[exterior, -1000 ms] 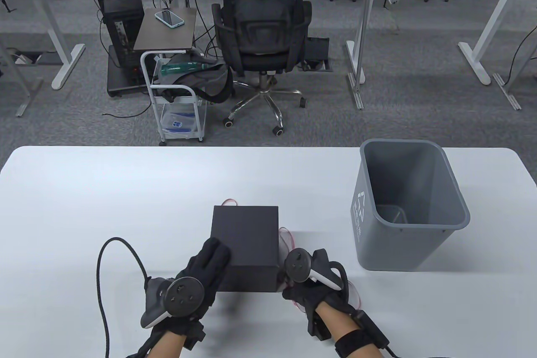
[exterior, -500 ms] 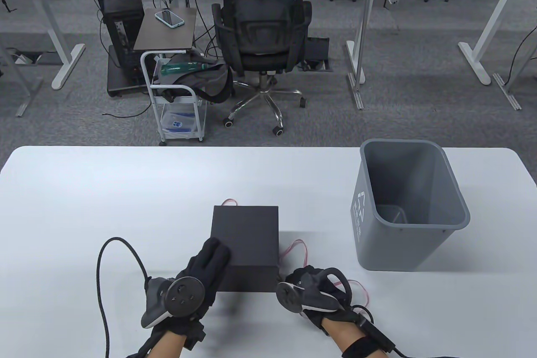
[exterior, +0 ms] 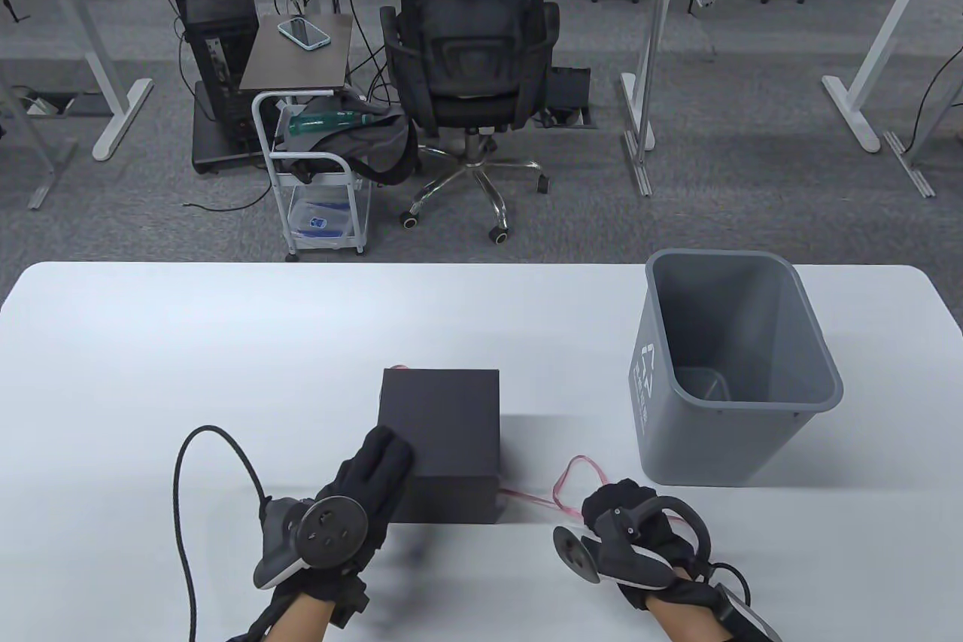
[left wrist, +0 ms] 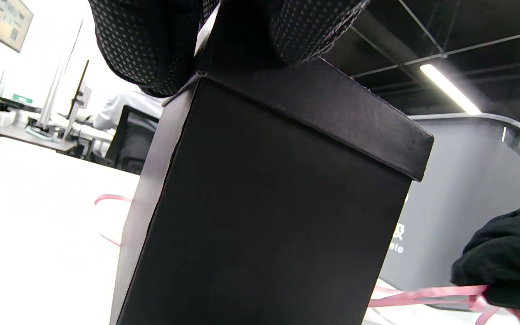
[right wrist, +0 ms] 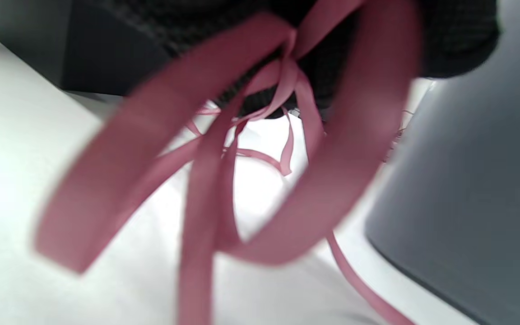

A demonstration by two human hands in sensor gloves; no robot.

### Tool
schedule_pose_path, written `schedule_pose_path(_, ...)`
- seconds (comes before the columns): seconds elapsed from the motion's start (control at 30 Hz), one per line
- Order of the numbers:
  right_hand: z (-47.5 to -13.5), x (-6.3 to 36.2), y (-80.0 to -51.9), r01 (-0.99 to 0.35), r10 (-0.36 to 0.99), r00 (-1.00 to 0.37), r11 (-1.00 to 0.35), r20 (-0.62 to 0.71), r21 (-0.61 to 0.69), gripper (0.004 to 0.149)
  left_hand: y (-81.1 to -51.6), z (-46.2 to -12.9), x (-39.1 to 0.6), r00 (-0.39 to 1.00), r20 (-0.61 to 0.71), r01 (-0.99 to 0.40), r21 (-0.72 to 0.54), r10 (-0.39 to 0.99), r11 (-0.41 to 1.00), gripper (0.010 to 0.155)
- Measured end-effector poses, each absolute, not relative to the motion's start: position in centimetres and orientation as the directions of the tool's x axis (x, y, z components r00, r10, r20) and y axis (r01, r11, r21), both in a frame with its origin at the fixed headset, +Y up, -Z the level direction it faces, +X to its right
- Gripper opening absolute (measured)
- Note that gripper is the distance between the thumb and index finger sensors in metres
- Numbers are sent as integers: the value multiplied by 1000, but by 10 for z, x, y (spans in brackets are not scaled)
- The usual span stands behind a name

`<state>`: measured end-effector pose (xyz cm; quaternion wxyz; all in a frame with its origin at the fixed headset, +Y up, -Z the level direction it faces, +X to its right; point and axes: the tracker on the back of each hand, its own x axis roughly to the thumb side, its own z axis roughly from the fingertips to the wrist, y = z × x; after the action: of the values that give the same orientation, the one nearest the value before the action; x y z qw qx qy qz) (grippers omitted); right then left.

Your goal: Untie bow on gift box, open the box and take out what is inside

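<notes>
A black gift box (exterior: 442, 439) with its lid on stands near the table's front edge; it fills the left wrist view (left wrist: 264, 203). My left hand (exterior: 376, 465) lies with straight fingers on the lid's near left corner. The pink ribbon (exterior: 575, 480) runs from under the box's right side to my right hand (exterior: 613, 514), which grips it in curled fingers to the right of the box. Loops of ribbon (right wrist: 242, 158) hang from the glove in the right wrist view. In the left wrist view, the taut ribbon (left wrist: 422, 295) leads to my right hand (left wrist: 508, 257).
A grey bin (exterior: 733, 363) stands upright on the table right of the box, just behind my right hand. A black cable (exterior: 188, 491) loops on the table at the left. An office chair (exterior: 470, 70) and a trolley (exterior: 320, 175) stand beyond the table's far edge.
My right hand has moved right and toward me, away from the box, drawing the ribbon out from under it. The loop behind the box has nearly gone. My left hand stays put.
</notes>
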<state>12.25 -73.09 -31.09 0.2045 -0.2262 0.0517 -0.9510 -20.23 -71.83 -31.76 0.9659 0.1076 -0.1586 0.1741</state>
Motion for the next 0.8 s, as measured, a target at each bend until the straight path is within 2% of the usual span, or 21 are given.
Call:
schedule_pose_path(0.07, -305, 123, -727, 402, -449, -795, -894, 408, -200, 36, -718, -317, -202, 891, 340, -369, 153, 302, 917, 52)
schedule_pose_path(0.3, -296, 126, -712, 626, -613, -706, -774, 355, -92, 35, -717, -317, -201, 893, 334, -366, 151, 301, 918, 52)
schedule_pose_path(0.47, -298, 135, -698, 737, -680, -669, -660, 299, 148, 34, -717, -317, -202, 892, 334, -369, 150, 304, 917, 52)
schedule_pose_path(0.53, -296, 131, -685, 690, -655, -697, -723, 291, 28, 34, -717, -317, -202, 891, 337, -370, 149, 305, 917, 52)
schedule_pose_path(0.6, -295, 122, -669, 559, -540, -785, -828, 303, -28, 35, -717, -317, -202, 890, 338, -372, 148, 307, 916, 52)
schedule_pose_path(0.63, -297, 119, -665, 514, -496, -812, -857, 306, -25, 35, -717, -317, -202, 890, 338, -372, 148, 306, 916, 52)
schedule_pose_path(0.7, -307, 110, -650, 342, -334, -887, -939, 320, -33, 36, -717, -317, -201, 892, 335, -367, 148, 303, 918, 52)
schedule_pose_path(0.8, -317, 98, -641, 119, -128, -936, -992, 327, -48, 36, -717, -317, -201, 892, 336, -367, 150, 302, 918, 52)
